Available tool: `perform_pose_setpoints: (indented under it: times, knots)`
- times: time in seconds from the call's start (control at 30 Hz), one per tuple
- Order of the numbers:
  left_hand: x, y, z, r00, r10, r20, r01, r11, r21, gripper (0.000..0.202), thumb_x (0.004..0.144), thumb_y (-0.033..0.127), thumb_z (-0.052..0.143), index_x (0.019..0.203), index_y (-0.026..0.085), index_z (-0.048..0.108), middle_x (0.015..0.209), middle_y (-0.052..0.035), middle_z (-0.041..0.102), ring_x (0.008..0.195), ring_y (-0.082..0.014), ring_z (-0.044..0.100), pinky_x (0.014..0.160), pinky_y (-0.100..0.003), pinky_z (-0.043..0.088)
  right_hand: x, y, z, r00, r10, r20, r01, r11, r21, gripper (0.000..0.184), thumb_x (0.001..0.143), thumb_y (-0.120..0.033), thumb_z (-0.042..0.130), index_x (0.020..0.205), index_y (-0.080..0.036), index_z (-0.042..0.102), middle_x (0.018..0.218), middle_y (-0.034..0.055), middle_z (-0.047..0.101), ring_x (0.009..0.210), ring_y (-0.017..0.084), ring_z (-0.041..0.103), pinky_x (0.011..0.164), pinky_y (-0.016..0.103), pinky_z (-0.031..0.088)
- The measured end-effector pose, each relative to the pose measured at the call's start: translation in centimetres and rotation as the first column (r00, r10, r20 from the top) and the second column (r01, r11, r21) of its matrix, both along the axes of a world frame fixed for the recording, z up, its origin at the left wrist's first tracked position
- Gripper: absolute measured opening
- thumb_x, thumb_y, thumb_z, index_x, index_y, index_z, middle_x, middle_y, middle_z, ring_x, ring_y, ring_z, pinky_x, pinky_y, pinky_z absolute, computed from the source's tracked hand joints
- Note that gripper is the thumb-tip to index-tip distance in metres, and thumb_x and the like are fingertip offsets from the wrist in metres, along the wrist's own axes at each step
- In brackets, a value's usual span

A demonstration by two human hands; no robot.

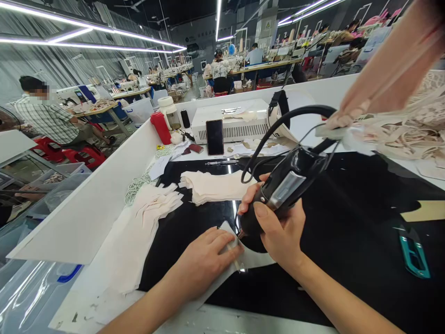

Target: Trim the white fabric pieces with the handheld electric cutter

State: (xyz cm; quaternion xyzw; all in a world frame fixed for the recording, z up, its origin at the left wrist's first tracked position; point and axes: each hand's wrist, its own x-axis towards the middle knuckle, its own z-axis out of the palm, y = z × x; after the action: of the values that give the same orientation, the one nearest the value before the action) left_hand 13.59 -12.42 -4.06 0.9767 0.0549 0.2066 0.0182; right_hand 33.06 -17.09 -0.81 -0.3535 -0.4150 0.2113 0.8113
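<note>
My right hand (278, 229) is wrapped around a black handheld cutting tool (285, 185) with a silver plate and a black cable looping up behind it. Its tip touches a pale fabric piece (252, 259) lying on the black work surface (347, 222). My left hand (205, 257) lies flat on that same piece, fingers stretched out and pressing it down just left of the tool's tip. Beyond my hands sits a stack of cut cream fabric pieces (212, 185), and another fanned pile (153, 204) lies to the left.
A white partition wall (93, 204) runs along the left. At the back stand a white machine box (236, 120), a phone (215, 137), a red bottle (161, 127) and a pen (222, 163). Teal scissors (413, 253) lie right. Lace fabric (406, 130) is heaped at upper right. Other workers sit at distant tables.
</note>
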Motion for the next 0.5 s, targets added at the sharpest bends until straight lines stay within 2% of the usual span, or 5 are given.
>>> perform_pose_setpoints:
  times: [0.17, 0.33, 0.5]
  knots:
    - [-0.3, 0.0, -0.3, 1.000, 0.007, -0.029, -0.006, 1.000, 0.016, 0.032, 0.123, 0.013, 0.044, 0.140, 0.018, 0.070, 0.132, -0.0134, 0.075, 0.123, -0.0253, 0.075, 0.111, -0.043, 0.067, 0.2, -0.8, 0.3, 1.000, -0.010, -0.027, 0.010, 1.000, -0.017, 0.043, 0.094, -0.050, 0.094, 0.119, -0.030, 0.066, 0.089, -0.0032, 0.076, 0.066, 0.017, 0.072, 0.059, 0.032, 0.065]
    - [-0.4, -0.1, -0.4, 0.999, 0.010, -0.050, -0.009, 0.999, 0.032, 0.034, 0.121, 0.011, 0.045, 0.144, 0.017, 0.069, 0.134, -0.0146, 0.075, 0.127, -0.0267, 0.075, 0.114, -0.047, 0.067, 0.0, -1.3, 0.6, 1.000, 0.014, -0.027, -0.014, 1.000, 0.009, 0.043, 0.095, -0.052, 0.095, 0.117, -0.029, 0.066, 0.088, -0.0033, 0.076, 0.063, 0.016, 0.071, 0.054, 0.030, 0.061]
    - [-0.5, -0.1, -0.6, 0.996, 0.009, -0.094, -0.005, 0.999, 0.046, 0.036, 0.120, 0.010, 0.046, 0.147, 0.017, 0.068, 0.136, -0.0151, 0.075, 0.130, -0.0268, 0.076, 0.120, -0.050, 0.064, 0.0, -1.1, 0.6, 0.999, 0.009, -0.037, -0.008, 1.000, 0.019, 0.044, 0.093, -0.052, 0.097, 0.115, -0.029, 0.068, 0.087, -0.0041, 0.077, 0.064, 0.015, 0.073, 0.059, 0.030, 0.066]
